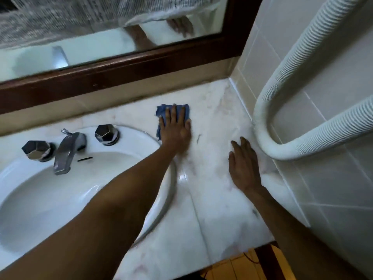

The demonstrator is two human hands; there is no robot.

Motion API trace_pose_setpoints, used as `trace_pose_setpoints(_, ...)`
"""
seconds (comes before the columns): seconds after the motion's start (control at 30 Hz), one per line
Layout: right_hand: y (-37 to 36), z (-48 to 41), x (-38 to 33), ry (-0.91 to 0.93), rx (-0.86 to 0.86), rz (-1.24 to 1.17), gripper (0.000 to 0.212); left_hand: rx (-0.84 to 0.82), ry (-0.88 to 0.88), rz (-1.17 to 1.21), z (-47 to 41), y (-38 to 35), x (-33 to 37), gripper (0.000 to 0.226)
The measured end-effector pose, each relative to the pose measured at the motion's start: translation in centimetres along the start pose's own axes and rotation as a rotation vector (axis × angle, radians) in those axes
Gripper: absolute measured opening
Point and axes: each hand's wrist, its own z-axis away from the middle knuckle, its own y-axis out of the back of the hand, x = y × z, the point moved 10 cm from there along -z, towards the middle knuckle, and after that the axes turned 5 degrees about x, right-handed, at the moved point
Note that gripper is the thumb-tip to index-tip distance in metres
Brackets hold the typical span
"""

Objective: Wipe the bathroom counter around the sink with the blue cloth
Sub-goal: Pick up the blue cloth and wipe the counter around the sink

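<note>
A blue cloth (172, 115) is being seen against a counter (212, 178) that is showing as white marble, veined faintly in pink and grey. The sink (60, 199) is appearing glossy white, while the faucet (67, 151) and its two faceted handles (106, 135) are being rendered in shiny chrome with dark reflections. A dark reddish-brown wood frame is bordering the mirror (121, 63). The wall tiles (333, 178) are showing off-white, and the ribbed hose (302, 67) is appearing white.
</note>
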Motion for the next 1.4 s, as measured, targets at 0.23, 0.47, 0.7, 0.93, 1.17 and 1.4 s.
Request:
trace_pose_setpoints(0.23, -1.0, -6.1, -2.7, 0.012, -0.026, 0.014, 0.048, 0.052, 0.171, 0.051, 0.6, 0.6, -1.8, 0.065)
trace_pose_setpoints(0.47, -2.7, -9.6, -3.6, -0.031, -0.017, 0.098, 0.053, -0.06, -0.277, 0.012, -0.6, -1.2, 1.5, 0.06)
trace_pose_setpoints(0.7, -3.1, -8.5, -3.0, -0.025, 0.143, 0.133, 0.052, -0.08, -0.154, -0.117, -6.4, 2.3, -9.4, 0.069)
trace_pose_setpoints(0.93, -2.8, -8.5, -2.6, -0.033, 0.269, 0.056, 0.051, -0.023, -0.235, -0.025, -8.9, -0.9, 2.7, 0.063)
trace_pose_setpoints(1.17, -2.2, -8.3, -2.0, -0.095, 0.299, 0.037, 0.05, -0.109, -0.533, -0.083, -12.2, -2.5, 11.0, 0.06)
trace_pose_setpoints(1.4, -2.2, -8.2, -2.0, -0.116, 0.315, 0.063, 0.049, -0.048, -0.59, -0.102, -10.4, -1.4, 6.5, 0.058)
